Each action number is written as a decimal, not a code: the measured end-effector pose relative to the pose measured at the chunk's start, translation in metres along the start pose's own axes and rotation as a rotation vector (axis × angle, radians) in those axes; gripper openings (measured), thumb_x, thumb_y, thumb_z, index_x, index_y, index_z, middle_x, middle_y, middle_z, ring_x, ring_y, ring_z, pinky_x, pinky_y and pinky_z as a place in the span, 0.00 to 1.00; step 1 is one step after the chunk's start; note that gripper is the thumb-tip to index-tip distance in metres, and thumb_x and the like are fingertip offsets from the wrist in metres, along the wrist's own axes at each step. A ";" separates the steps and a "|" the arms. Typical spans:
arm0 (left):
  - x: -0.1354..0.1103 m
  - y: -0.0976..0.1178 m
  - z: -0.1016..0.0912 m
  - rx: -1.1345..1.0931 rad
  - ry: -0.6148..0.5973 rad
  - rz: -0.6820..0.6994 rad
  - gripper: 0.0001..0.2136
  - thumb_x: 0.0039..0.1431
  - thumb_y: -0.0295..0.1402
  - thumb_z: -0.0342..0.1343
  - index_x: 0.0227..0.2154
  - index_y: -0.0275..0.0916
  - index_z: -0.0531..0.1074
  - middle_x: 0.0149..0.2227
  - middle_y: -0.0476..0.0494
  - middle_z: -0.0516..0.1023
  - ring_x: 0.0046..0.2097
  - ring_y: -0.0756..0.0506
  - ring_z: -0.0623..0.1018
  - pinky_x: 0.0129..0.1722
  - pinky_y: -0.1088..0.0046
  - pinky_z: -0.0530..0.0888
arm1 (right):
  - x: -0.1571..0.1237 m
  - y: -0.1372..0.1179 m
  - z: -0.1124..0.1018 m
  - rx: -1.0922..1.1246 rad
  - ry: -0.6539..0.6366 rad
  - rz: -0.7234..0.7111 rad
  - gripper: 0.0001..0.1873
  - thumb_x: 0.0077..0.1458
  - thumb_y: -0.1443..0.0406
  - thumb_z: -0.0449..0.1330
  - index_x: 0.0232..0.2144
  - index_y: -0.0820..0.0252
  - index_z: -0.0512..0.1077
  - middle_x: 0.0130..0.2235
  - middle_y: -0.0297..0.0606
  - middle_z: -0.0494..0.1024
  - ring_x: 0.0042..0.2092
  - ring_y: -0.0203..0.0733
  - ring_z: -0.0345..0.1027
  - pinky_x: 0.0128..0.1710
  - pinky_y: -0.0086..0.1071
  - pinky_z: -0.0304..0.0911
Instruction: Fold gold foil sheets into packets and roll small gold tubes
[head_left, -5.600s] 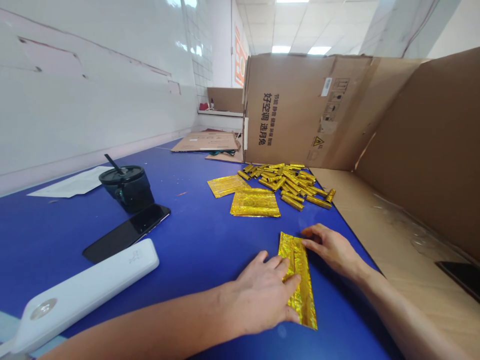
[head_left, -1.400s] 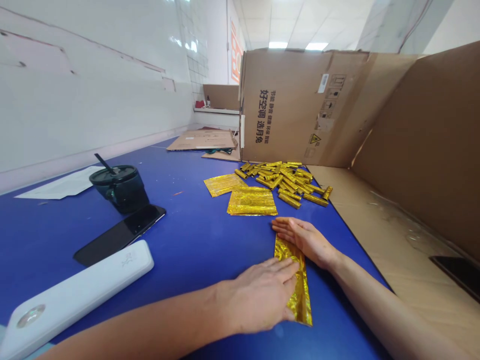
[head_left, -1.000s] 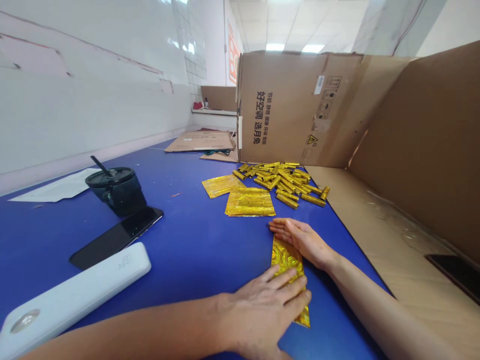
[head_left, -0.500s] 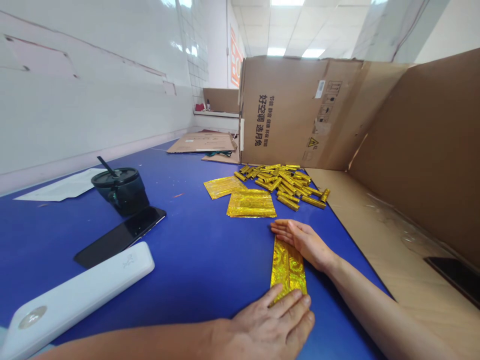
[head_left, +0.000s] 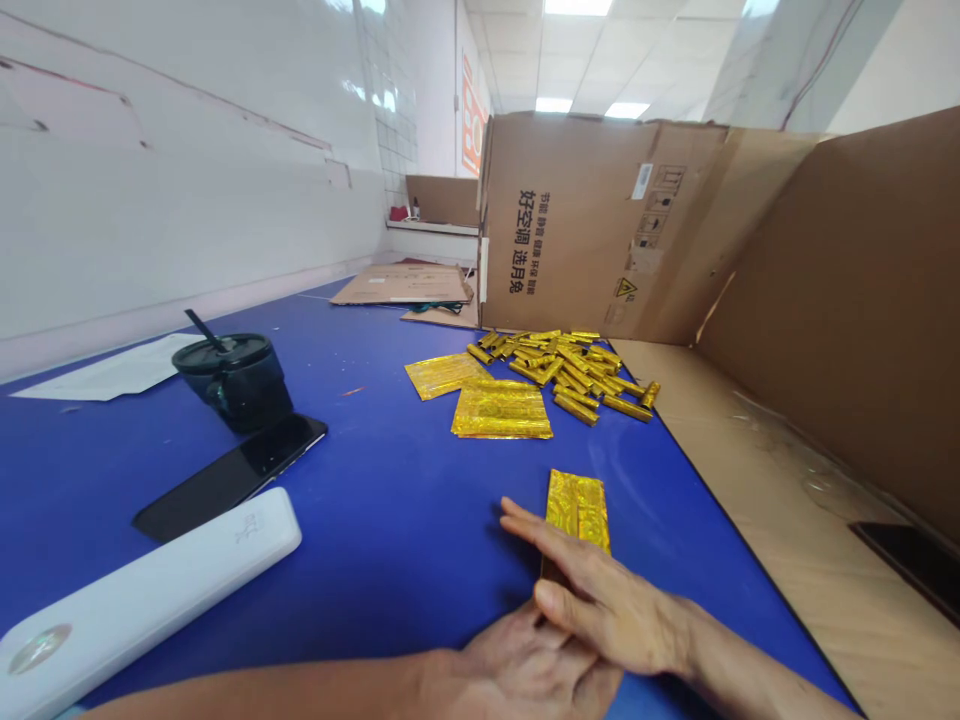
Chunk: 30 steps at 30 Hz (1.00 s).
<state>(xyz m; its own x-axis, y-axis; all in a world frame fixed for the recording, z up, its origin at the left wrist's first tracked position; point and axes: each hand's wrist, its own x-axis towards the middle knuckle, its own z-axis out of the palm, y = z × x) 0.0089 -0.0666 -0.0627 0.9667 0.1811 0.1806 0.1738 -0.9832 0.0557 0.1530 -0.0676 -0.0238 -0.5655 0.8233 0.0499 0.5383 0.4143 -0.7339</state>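
Observation:
A folded strip of gold foil (head_left: 577, 503) lies lengthwise on the blue table (head_left: 375, 500) in front of me. My right hand (head_left: 600, 595) lies flat across its near end, fingers stretched out and pointing left. My left hand (head_left: 517, 670) sits just under the right one at the strip's near end, its fingers mostly covered. Beyond the strip are two flat stacks of gold foil sheets (head_left: 501, 410) and a heap of rolled gold foil sticks (head_left: 574, 365).
A dark lidded cup with a straw (head_left: 231, 378), a black phone (head_left: 232, 475) and a white oblong device (head_left: 142, 600) lie at the left. White paper (head_left: 112, 372) is far left. An opened cardboard box (head_left: 675, 240) walls the back and right, with a dark phone (head_left: 911, 550) on its flap.
My right hand has come back from the strip's far end to its near end and now lies over my left hand. The left hand slid toward me along the strip.

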 end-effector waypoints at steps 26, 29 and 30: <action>0.011 -0.022 -0.052 -0.385 -0.103 -0.082 0.33 0.53 0.50 0.45 0.55 0.31 0.50 0.56 0.36 0.55 0.56 0.43 0.59 0.54 0.69 0.56 | 0.063 0.076 -0.036 -0.692 0.220 0.206 0.37 0.53 0.46 0.36 0.57 0.64 0.48 0.60 0.47 0.47 0.59 0.47 0.38 0.55 0.47 0.36; 0.020 -0.035 -0.052 -0.388 -0.081 -0.072 0.38 0.48 0.55 0.45 0.55 0.30 0.51 0.57 0.34 0.53 0.58 0.41 0.54 0.55 0.65 0.51 | 0.064 0.075 -0.037 -0.685 0.209 0.206 0.38 0.53 0.46 0.36 0.57 0.66 0.48 0.60 0.49 0.47 0.59 0.48 0.38 0.55 0.48 0.37; 0.023 -0.039 -0.050 -0.370 -0.083 -0.045 0.38 0.48 0.55 0.45 0.55 0.29 0.51 0.57 0.33 0.52 0.58 0.40 0.52 0.56 0.65 0.49 | 0.064 0.074 -0.037 -0.681 0.210 0.205 0.38 0.52 0.46 0.36 0.56 0.67 0.49 0.59 0.50 0.47 0.59 0.49 0.38 0.55 0.48 0.38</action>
<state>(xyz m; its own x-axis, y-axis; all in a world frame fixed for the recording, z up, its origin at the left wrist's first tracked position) 0.0146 -0.0229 -0.0121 0.9741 0.2069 0.0907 0.1518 -0.8968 0.4155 0.1797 0.0301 -0.0503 -0.3169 0.9387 0.1355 0.9274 0.3366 -0.1632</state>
